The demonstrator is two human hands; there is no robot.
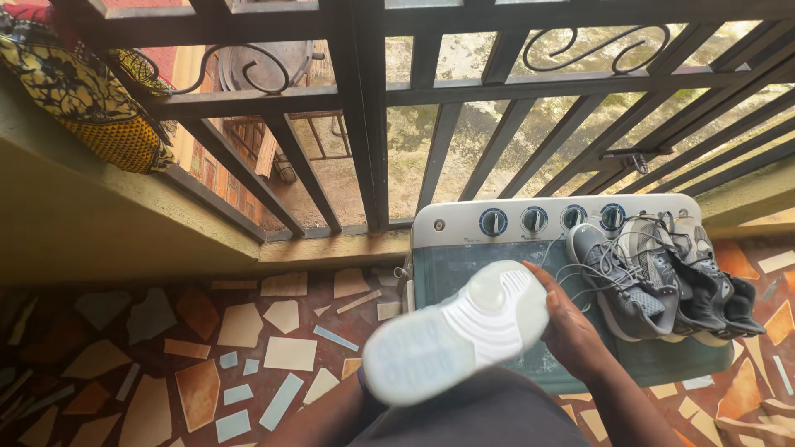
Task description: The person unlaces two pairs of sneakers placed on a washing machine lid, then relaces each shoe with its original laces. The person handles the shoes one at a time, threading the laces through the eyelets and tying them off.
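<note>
Above a washing machine [464,273], the right hand [571,327] curls around a sneaker [460,327], sole up; the left hand is hidden beneath it, grip unclear.

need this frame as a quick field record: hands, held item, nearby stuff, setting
setting: balcony with mosaic tile floor and dark metal railing
held item: white-soled shoe, sole up, blurred
right hand: right hand gripping the shoe at its far end
left hand: only the forearm shows under the shoe; hand hidden, grip not visible
nearby: grey sneakers with loose laces, resting on the washing machine
machine: white top panel with four blue dials
other: yellow patterned cloth on the ledge, upper left
</note>
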